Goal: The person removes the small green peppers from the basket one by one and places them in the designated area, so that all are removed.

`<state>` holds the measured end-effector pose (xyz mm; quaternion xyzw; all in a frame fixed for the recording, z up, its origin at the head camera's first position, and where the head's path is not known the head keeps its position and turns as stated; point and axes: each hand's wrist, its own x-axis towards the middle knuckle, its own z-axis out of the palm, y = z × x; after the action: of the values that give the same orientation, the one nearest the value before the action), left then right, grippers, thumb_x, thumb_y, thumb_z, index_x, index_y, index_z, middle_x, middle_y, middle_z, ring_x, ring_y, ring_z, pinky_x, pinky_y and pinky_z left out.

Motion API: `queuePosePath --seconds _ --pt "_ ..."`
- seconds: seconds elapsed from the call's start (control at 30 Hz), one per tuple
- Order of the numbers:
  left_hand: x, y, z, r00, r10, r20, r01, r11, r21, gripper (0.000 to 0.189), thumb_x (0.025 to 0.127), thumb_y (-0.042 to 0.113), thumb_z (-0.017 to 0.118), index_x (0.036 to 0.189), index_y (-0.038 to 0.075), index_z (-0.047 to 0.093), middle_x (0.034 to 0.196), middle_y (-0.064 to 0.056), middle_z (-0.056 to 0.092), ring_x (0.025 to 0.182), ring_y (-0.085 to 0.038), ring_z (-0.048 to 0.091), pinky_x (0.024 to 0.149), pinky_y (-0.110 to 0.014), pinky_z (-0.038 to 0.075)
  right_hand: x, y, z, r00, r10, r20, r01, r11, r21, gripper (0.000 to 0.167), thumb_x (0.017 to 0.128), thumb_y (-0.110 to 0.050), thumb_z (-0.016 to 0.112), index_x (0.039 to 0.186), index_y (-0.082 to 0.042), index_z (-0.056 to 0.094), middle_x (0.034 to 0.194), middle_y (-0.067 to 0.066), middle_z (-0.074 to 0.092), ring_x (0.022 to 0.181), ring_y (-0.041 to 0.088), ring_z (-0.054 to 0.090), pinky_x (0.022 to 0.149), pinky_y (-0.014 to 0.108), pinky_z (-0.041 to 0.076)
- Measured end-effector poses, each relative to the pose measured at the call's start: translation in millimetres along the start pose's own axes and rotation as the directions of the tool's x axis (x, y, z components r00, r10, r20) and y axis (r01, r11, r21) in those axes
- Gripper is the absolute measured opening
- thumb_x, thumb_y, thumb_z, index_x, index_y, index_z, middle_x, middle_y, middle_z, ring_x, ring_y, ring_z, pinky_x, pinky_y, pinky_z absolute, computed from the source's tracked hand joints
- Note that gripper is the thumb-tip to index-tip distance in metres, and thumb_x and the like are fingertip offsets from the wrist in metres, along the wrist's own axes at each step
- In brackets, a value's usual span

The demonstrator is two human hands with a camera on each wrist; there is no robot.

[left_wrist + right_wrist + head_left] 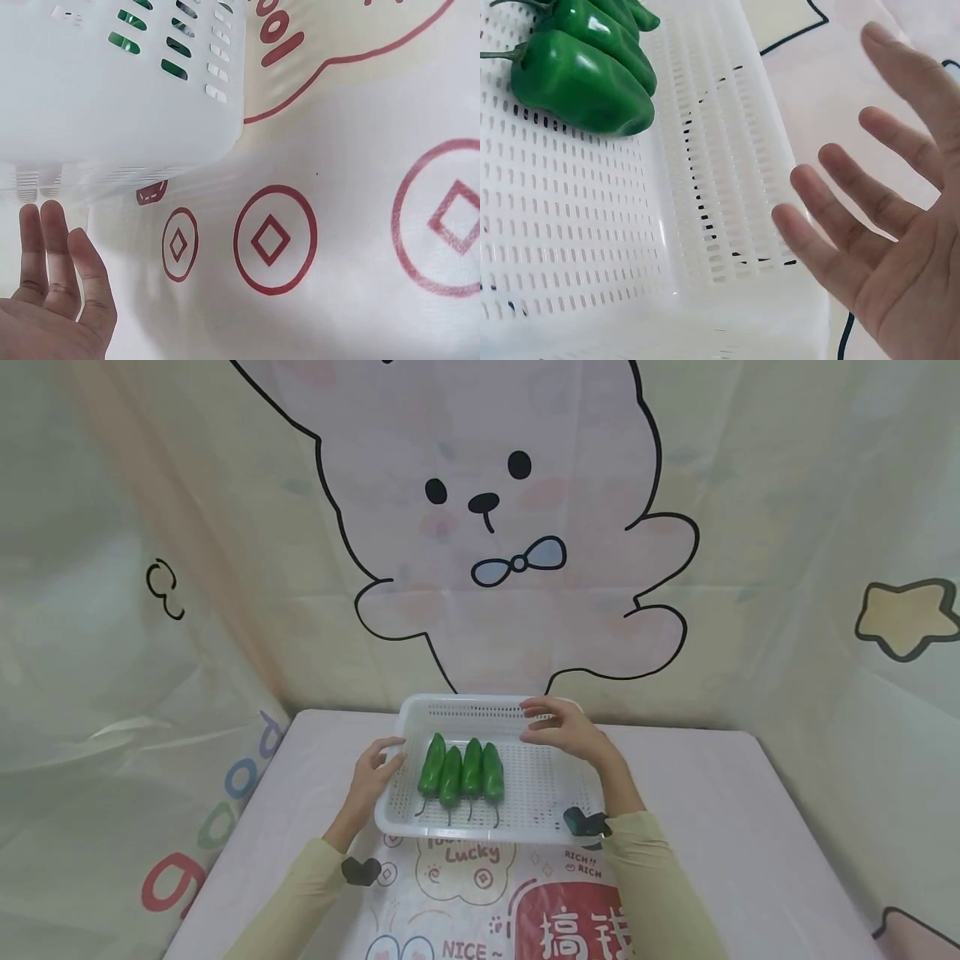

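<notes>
A white perforated plastic basket point(510, 837) sits on the table. Several green peppers point(472, 770) lie side by side in its left half, stems toward the near edge. My left hand point(369, 781) is at the basket's left side. In the left wrist view, that hand's fingertips point(52, 214) reach up to the basket wall point(112, 127), fingers fairly straight. Over the basket's far right part hovers my right hand point(566, 729), its fingers spread and nothing in them. The right wrist view shows the same hand point(907, 247) beside the basket's rim point(769, 105), peppers point(585, 82) at upper left.
A pale cloth with printed red drawings and lettering point(468, 856) covers the table point(697, 843). Behind stands a hanging backdrop point(585, 627) with a cartoon animal, and curtains close in both sides.
</notes>
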<state>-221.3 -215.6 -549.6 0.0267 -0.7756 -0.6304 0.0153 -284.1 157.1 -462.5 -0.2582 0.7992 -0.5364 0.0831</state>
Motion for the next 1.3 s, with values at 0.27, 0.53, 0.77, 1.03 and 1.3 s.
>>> queuePosePath --seconds 0.27,0.53,0.77,1.03,1.3 --pt "-0.8 -0.2 -0.8 1.0 -0.006 0.004 0.006 1.0 -0.012 0.038 0.104 0.027 0.061 0.138 0.013 0.056 0.132 -0.026 0.055 0.11 -0.044 0.062 0.083 -0.047 0.062 5.8 10 6 0.996 0.086 -0.002 -0.086 0.996 -0.035 0.059 0.09 -0.012 0.079 0.14 0.004 0.053 0.136 0.031 0.053 0.116 0.046 0.061 0.096 0.056 0.054" --pt "1.5 -2.0 0.0 1.0 -0.012 0.018 0.012 1.0 -0.011 0.038 0.104 0.027 0.061 0.14 0.015 0.056 0.13 -0.024 0.056 0.108 -0.041 0.064 0.081 -0.043 0.063 13.3 16 20 0.99 0.141 0.027 -0.141 0.99 0.008 0.062 0.092 -0.018 0.078 0.143 0.005 0.05 0.137 0.032 0.052 0.122 0.048 0.055 0.094 0.054 0.056" --pt "-9.3 21.7 -1.7 0.998 -0.019 0.058 0.021 0.999 -0.037 0.039 0.106 0.016 0.057 0.142 0.004 0.051 0.136 -0.031 0.052 0.115 -0.05 0.059 0.088 -0.055 0.059 22.9 29 35 0.975 0.22 0.015 -0.22 0.975 0.038 0.064 0.09 -0.024 0.081 0.143 -0.002 0.053 0.138 0.025 0.055 0.124 0.04 0.055 0.094 0.054 0.056" --pt "0.0 -0.1 0.4 1.0 -0.002 0.023 0.003 0.999 -0.032 0.038 0.106 0.023 0.058 0.141 0.01 0.053 0.138 -0.028 0.052 0.115 -0.048 0.06 0.085 -0.051 0.061 27.5 42 50 0.962 0.26 0.079 -0.266 0.962 0.066 0.065 0.09 -0.023 0.08 0.143 0.001 0.053 0.136 0.03 0.055 0.12 0.039 0.058 0.092 0.053 0.058" --pt "-0.6 -0.3 0.9 1.0 0.003 0.013 -0.003 1.0 -0.018 0.036 0.105 0.024 0.059 0.139 0.014 0.055 0.137 -0.024 0.054 0.114 -0.044 0.061 0.084 -0.047 0.062 32.7 56 59 0.954 0.291 0.068 -0.296 0.949 0.106 0.066 0.086 -0.02 0.084 0.143 -0.004 0.055 0.138 0.028 0.054 0.121 0.039 0.057 0.091 0.051 0.058"
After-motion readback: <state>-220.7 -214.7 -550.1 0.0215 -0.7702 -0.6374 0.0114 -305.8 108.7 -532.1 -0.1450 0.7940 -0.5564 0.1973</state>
